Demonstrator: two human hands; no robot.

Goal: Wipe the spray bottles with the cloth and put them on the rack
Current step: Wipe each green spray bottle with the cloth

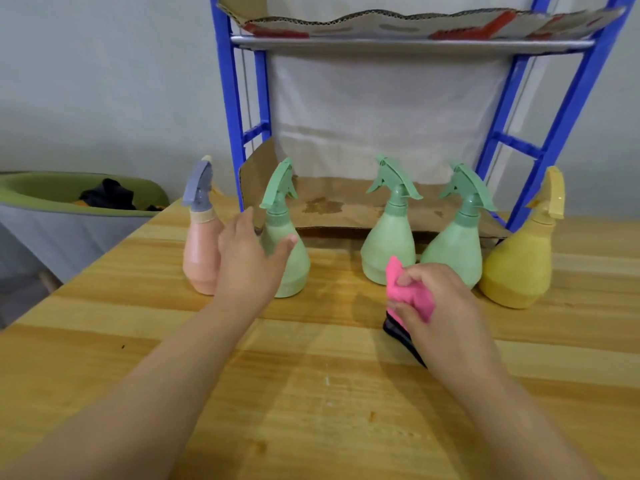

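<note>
Head view: my left hand (247, 252) reached, fingers spread and holding nothing, between the pink bottle (201, 258) and a green bottle (289, 261). My right hand (436, 299) pinched the cloth (410, 289). Crowded bottles before the rack (239, 133) could topple if bumped.

Five plastic spray bottles stand in a row on the pale wooden tabletop (311, 393), just in front of a blue metal rack (235, 98) whose lower shelf is lined with a brown cardboard sheet (339, 202). From the left: a pink bottle with a grey-blue trigger (201, 261), three green bottles (298, 271) (388, 244) (453, 251), and a yellow bottle (519, 265).

The left hand (247, 258), fingers straight and spread, reaches between the pink bottle and the first green one; whether it touches either is unclear. The right hand (440, 299) pinches a bunched pink cloth (408, 289) above a dark flat object (398, 330). A green-rimmed grey bin (69, 209) sits off the tabletop's left edge.
</note>
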